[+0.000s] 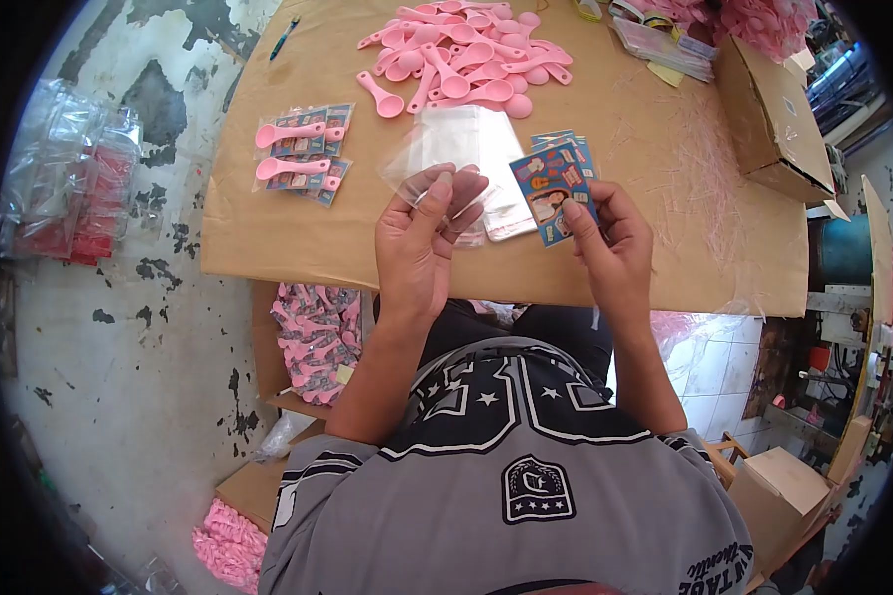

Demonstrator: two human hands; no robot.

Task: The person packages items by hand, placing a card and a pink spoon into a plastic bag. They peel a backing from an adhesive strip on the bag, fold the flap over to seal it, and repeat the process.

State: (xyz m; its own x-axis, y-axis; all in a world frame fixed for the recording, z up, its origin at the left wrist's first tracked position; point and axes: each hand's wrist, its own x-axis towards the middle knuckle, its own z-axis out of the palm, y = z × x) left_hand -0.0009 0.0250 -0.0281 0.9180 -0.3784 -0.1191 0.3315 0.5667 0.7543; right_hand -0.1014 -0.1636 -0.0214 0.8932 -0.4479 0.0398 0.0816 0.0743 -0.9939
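Observation:
My left hand (425, 230) pinches a clear plastic bag (407, 171) between thumb and fingers, above the table. In my right hand (613, 238) is a printed card (546, 190), blue with small pictures, its face turned up. Between the hands lies a stack of clear plastic bags (511, 188) on the brown table covering. More printed cards (554, 137) rest just behind the held one. Farther back is a heap of pink measuring spoons (466, 55). To the left, several packed sets (303, 149) of a spoon with a card lie in two groups.
A pen (285, 40) lies at the table's back left. An open cardboard box (774, 124) stands at the right edge, near scattered pink strands (685, 169). Below the table's left front, a carton holds many packed pink spoons (318, 342). Plastic packs (69, 169) sit left on the floor.

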